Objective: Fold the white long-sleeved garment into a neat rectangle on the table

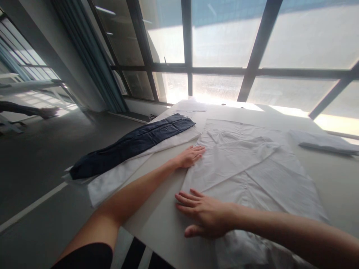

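A white garment [269, 183], which looks like a shirt, lies spread over the table with folds and wrinkles across it. My left hand [190, 156] rests flat near its left edge, fingers stretched out onto the cloth. Nearer to me, my right hand [206, 213] is palm down with spread fingers at the garment's lower left edge; whether it presses on the cloth or just hovers I cannot tell. Neither hand grips anything. To the left of my left hand lies a long folded dark navy garment [131, 144], with white cloth [112, 183] beside and under it.
The white table [157, 209] stands against large windows [218, 37]. A folded white cloth [328, 142] sits at the right. Past the table's left edge is grey floor [36, 168], with a curtain [86, 56] behind. Part of a person's leg [25, 109] shows at far left.
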The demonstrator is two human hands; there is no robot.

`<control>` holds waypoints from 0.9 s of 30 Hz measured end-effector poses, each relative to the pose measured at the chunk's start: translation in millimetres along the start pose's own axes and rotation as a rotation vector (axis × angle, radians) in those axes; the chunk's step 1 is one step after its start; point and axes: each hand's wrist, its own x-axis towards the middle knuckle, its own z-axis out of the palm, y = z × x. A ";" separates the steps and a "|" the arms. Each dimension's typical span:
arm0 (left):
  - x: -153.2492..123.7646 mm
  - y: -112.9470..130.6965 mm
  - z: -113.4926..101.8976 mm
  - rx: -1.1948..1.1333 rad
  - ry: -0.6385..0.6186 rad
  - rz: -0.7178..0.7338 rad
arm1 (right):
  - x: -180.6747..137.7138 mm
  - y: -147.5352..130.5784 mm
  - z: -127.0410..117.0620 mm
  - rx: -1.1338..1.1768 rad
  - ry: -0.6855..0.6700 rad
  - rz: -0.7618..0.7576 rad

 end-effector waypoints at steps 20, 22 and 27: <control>-9.3 35.7 25.7 0.155 0.049 0.095 | -39.8 163.7 -96.8 -0.506 0.420 0.756; -9.6 34.4 24.9 0.169 0.030 0.090 | -76.6 185.1 -116.8 -0.540 0.440 0.912; -8.8 29.7 28.5 0.180 0.055 0.097 | -172.8 227.9 -164.5 -0.540 0.506 1.266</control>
